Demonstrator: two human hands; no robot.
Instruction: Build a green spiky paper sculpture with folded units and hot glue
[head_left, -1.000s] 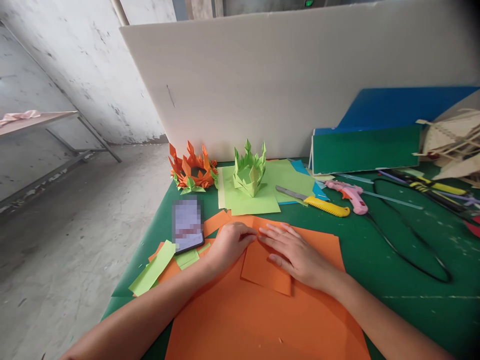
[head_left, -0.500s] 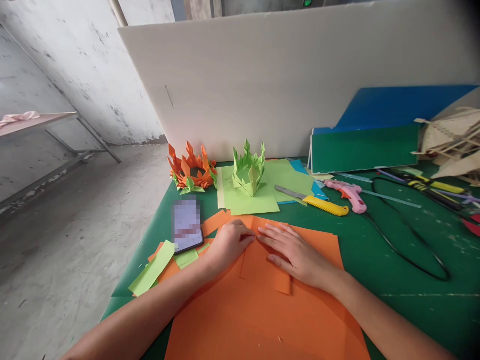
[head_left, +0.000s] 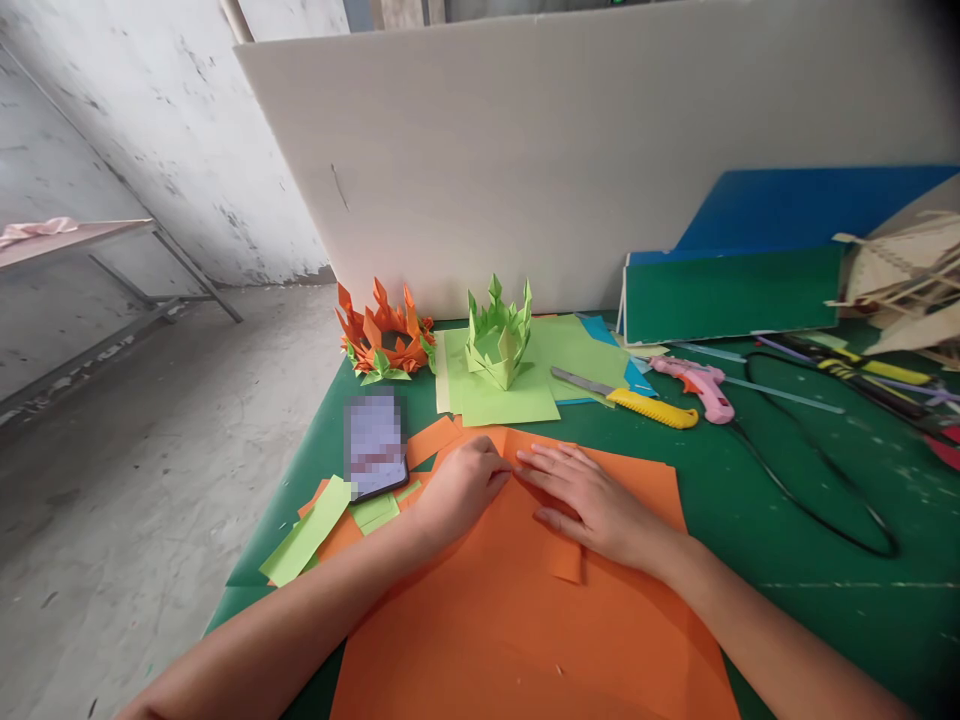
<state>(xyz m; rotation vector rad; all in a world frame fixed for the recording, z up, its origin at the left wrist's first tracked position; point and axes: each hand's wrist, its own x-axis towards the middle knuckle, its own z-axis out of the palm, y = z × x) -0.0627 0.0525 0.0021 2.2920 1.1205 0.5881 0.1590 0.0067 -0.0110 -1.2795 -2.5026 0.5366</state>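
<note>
My left hand [head_left: 466, 490] is closed, its thumb and forefinger pinched together over orange paper. What lies beneath its fingertips is mostly hidden. Beside it, my right hand [head_left: 589, 500] rests palm down with the fingers stretched out. A small orange paper piece [head_left: 566, 562] sticks out from under the right palm. Both hands work above a large orange sheet [head_left: 540, 640] that spreads toward me. Just behind them stand a green folded-paper crown [head_left: 499, 345] and an orange paper crown [head_left: 386, 335] with green leaves.
To the left lie a phone [head_left: 376, 440] and green paper strips [head_left: 307, 530]. A yellow utility knife [head_left: 649, 408], a pink glue gun [head_left: 697, 385] and its black cable [head_left: 810, 510] are at right. A white board [head_left: 525, 160] stands behind the green table [head_left: 832, 620].
The loose orange flap below my left fingers no longer shows, and the left hand has curled a little more. My right hand has stayed in place.
</note>
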